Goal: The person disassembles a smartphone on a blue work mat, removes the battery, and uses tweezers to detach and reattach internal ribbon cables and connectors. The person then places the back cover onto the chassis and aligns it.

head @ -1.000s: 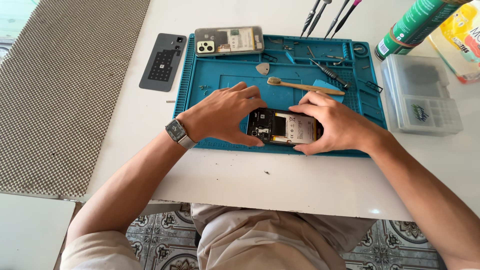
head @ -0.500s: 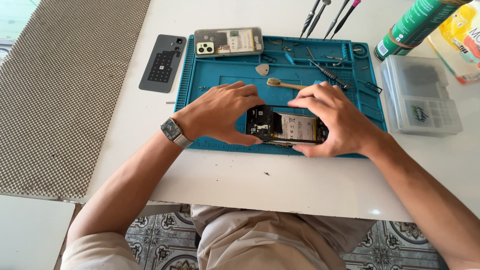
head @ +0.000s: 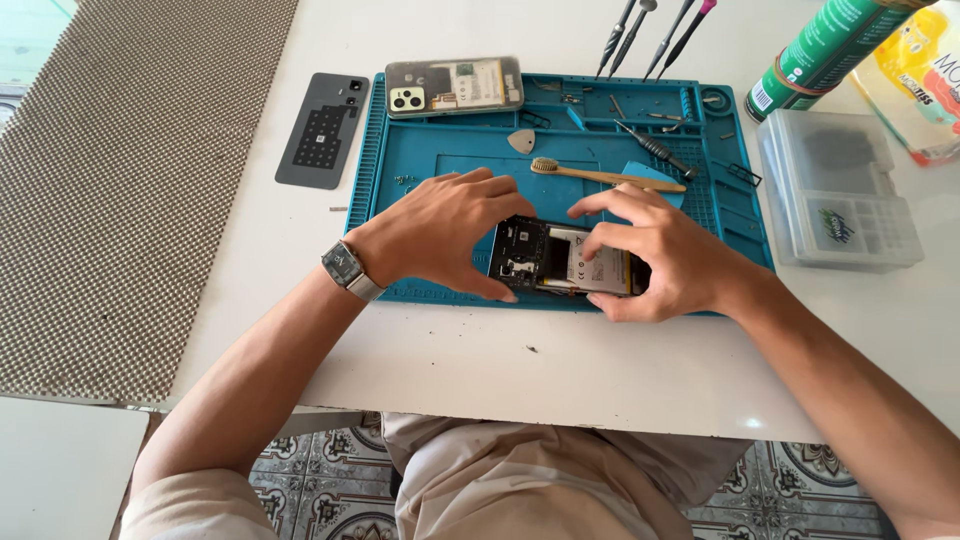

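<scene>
An opened phone point(head: 555, 258) with its circuit board and battery exposed lies on the blue repair mat point(head: 420, 150) near the front edge. My left hand point(head: 435, 232), with a wristwatch on the wrist, grips the phone's left end. My right hand point(head: 655, 250) holds the right end, thumb under the lower edge and fingers pressing on the battery. Both hands hide parts of the phone's ends.
Behind my hands lie a bamboo toothbrush point(head: 600, 175), a pick point(head: 521, 140), a screwdriver point(head: 655, 150) and a second opened phone point(head: 455, 86). A dark back cover point(head: 322, 130) sits left of the mat. A clear plastic box point(head: 838, 190), a green can point(head: 825, 55) and a woven mat point(head: 120, 180) flank the workspace.
My right fingers have shifted from the phone's right edge onto the battery. The left hand stays on the left end.
</scene>
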